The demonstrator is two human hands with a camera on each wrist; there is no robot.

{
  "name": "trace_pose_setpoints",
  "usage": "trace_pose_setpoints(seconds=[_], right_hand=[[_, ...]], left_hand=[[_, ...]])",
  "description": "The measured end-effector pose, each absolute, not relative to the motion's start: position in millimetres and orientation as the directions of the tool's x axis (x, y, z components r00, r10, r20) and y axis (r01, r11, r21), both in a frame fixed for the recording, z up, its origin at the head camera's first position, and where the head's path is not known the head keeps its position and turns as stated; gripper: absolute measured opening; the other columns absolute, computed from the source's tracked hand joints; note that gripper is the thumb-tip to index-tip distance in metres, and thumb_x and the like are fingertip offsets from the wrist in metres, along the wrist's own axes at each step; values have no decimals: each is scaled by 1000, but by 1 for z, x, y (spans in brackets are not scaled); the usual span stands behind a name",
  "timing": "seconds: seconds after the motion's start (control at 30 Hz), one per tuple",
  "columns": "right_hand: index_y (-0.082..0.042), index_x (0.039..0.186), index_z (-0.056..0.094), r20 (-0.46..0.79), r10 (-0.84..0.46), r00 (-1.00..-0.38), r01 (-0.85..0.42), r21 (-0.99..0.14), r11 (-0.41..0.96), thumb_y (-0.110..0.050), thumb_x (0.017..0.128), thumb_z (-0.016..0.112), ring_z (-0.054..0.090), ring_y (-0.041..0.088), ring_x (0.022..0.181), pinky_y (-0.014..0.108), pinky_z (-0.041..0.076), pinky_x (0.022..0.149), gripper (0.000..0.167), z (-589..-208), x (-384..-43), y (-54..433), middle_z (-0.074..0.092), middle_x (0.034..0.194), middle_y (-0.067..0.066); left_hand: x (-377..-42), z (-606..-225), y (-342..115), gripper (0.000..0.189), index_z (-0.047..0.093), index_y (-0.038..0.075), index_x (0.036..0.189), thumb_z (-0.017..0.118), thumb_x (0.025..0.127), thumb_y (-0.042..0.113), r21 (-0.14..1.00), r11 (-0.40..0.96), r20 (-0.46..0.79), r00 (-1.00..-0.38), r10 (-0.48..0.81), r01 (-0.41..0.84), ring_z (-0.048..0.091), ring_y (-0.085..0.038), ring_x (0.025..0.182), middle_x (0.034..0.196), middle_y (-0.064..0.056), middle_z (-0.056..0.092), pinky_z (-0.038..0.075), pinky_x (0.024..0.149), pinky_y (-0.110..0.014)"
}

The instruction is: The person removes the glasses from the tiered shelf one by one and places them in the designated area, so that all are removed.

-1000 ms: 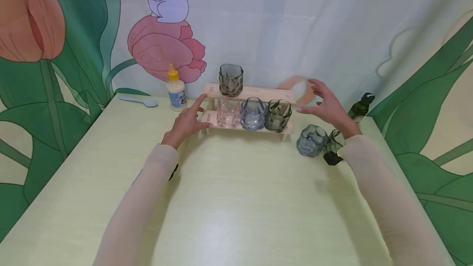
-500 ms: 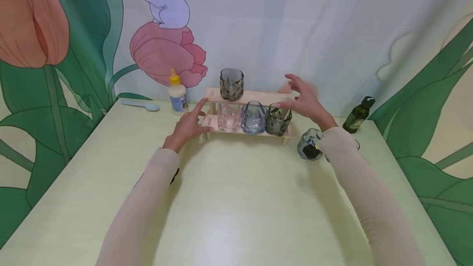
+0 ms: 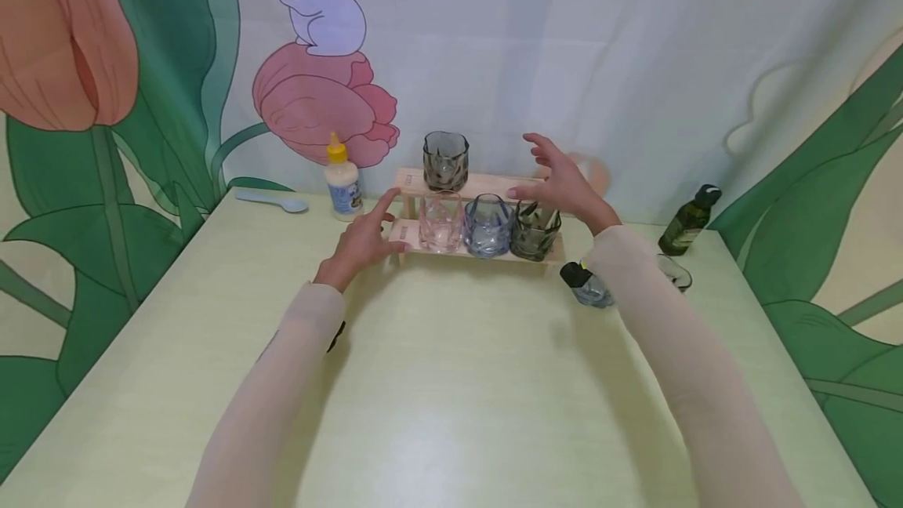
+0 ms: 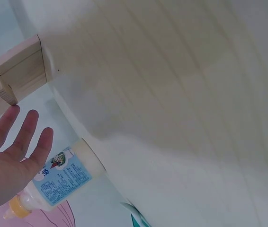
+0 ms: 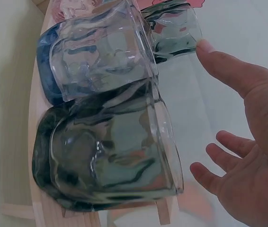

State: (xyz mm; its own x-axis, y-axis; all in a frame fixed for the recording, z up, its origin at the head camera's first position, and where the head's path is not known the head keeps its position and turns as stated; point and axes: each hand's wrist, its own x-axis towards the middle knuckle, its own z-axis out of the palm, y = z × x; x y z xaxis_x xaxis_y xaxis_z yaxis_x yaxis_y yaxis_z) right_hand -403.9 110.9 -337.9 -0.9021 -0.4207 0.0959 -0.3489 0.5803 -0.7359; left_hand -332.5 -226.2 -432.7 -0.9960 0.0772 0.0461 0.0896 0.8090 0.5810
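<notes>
A two-tier wooden rack (image 3: 405, 232) stands at the back of the table. On its upper tier is a grey glass (image 3: 446, 163). The lower tier carries a pink glass (image 3: 441, 226), a blue glass (image 3: 488, 230) and a dark green-grey glass (image 3: 536, 234). My left hand (image 3: 363, 243) is at the rack's left end, fingers extended; in the left wrist view a fingertip meets the wooden edge (image 4: 11, 97). Above the rack's right half, my right hand (image 3: 564, 183) is spread and holds nothing. Its thumb points at the grey glass in the right wrist view.
Left of the rack stands a white bottle with a yellow nozzle (image 3: 343, 188), beside a pale spoon (image 3: 275, 201). On the right are a dark green bottle (image 3: 690, 219), a blue glass (image 3: 594, 295) and another glass (image 3: 676, 271), both partly behind the sleeve. A printed curtain (image 3: 494, 38) hangs behind.
My right hand has moved left from beyond the rack's right end to over its upper tier. The left hand stays at the left end, and the glasses keep their places.
</notes>
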Motion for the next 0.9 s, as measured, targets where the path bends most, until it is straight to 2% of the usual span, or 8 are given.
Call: trace_pose_setpoints(seconds=[0.27,0.67,0.9], right_hand=[[-28,159,19,97,-446,-890,-364,-740,565,-31,82,83,26,34,151,57,28,119,100,-336,-413,93,26,164,16],[-31,160,18,80,-488,-869,-378,-744,551,-32,83,83,31,34,149,56,34,115,100,-337,-422,65,27,164,13],[-27,160,19,101,-521,-847,-425,-717,552,-29,83,83,36,38,145,56,38,113,99,-340,-426,47,30,161,17]], left_hand=[[-332,-432,-226,99,15,37,158,81,85,28,575,813,52,-996,69,86,59,-39,120,141,-14,59,50,93,-59],[-332,-431,-226,100,15,38,158,81,84,28,578,813,45,-997,61,76,59,-39,120,141,-14,59,50,94,-59],[-331,-431,-226,100,14,37,158,81,85,27,580,811,42,-997,64,77,59,-40,120,142,-15,59,50,94,-59]])
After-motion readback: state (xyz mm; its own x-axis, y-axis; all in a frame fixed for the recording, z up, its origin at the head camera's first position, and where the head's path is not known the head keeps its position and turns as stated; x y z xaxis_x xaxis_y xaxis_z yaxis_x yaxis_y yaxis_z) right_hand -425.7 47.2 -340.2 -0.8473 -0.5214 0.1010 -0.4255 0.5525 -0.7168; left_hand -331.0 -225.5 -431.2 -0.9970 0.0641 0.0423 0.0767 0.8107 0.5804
